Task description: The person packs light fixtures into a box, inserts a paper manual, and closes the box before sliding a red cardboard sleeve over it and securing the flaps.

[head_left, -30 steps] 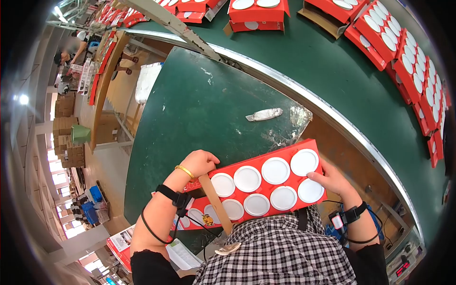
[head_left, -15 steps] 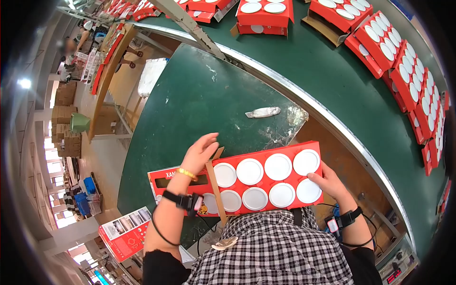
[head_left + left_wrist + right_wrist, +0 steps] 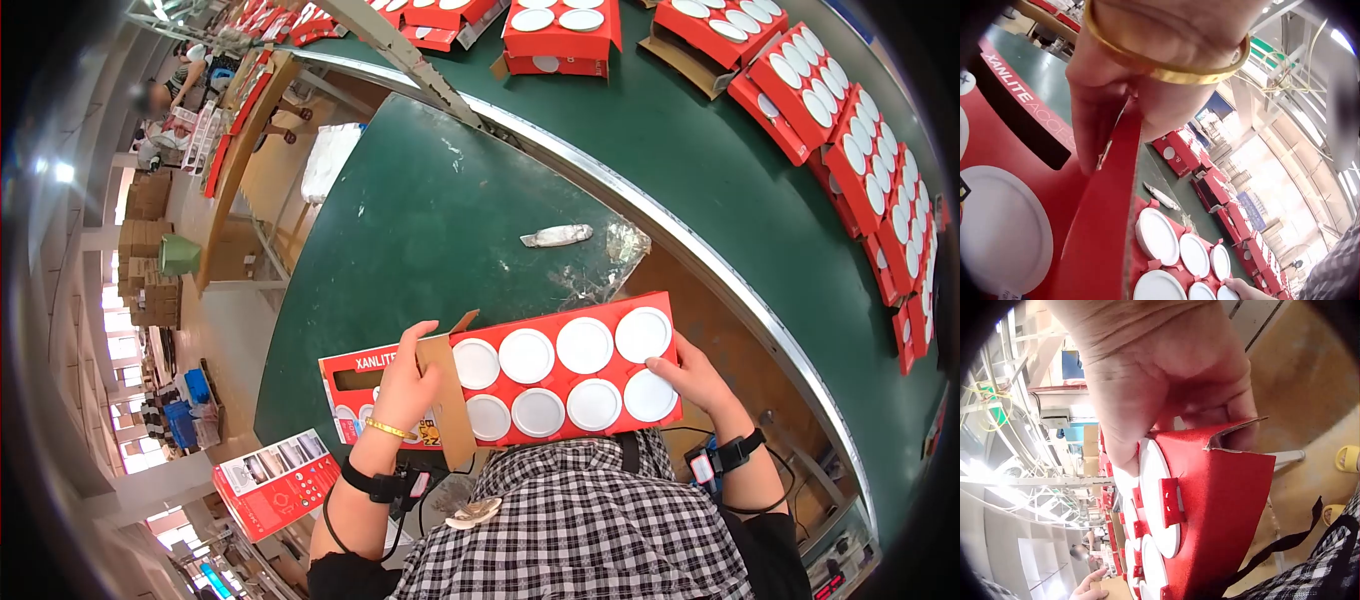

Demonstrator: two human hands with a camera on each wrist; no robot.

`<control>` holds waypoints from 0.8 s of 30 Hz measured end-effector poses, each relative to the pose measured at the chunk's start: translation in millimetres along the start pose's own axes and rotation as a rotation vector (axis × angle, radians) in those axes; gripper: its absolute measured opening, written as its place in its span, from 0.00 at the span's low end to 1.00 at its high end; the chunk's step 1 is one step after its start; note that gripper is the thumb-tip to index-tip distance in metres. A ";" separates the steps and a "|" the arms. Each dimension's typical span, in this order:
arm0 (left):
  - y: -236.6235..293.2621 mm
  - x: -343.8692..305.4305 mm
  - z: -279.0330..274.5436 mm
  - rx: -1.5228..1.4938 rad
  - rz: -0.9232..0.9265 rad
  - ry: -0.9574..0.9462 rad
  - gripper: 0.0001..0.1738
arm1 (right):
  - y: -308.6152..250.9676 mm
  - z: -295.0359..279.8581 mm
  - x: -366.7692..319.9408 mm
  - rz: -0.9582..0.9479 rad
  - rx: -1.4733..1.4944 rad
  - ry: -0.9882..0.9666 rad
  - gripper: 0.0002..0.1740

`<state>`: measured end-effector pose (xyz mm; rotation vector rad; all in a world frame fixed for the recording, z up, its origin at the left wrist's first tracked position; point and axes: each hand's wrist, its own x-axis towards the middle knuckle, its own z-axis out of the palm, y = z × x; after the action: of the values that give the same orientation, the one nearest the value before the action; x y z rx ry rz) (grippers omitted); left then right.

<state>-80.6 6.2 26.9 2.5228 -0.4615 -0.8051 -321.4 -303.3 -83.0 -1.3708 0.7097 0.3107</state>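
Observation:
A long red carton point(image 3: 560, 378) with two rows of white round discs point(image 3: 584, 345) lies across the front of my body, over the near edge of the green table. At its left end a cardboard flap point(image 3: 455, 405) stands up, its brown side toward the discs. My left hand point(image 3: 405, 385) pinches this flap, fingers on the printed side and thumb on the other, as the left wrist view shows. Beyond it extends a printed panel marked XANLITE point(image 3: 376, 361). My right hand point(image 3: 697, 380) grips the carton's right end, thumb over an end disc, other fingers mostly hidden behind.
A white-wrapped tool point(image 3: 557, 236) lies on the green table point(image 3: 430, 240). Across a metal-edged gap, several red cartons point(image 3: 560, 60) with white discs stand on a curved green surface. A metal post point(image 3: 425, 75) slants overhead. At lower left sits a printed red box point(image 3: 280, 485).
My left hand left the flap's upper corner, lifted with fingers extended, then came down to pinch the flap, which now leans further left. The right hand keeps its grip on the carton's end.

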 end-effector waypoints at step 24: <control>27.3 8.4 22.4 0.945 0.529 0.181 0.06 | -8.3 9.5 -3.0 -0.012 -0.047 0.128 0.42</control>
<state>-92.4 -27.5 20.6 2.9677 -1.6638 -0.1323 -316.1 -295.2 -74.3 -1.4491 0.8041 0.2326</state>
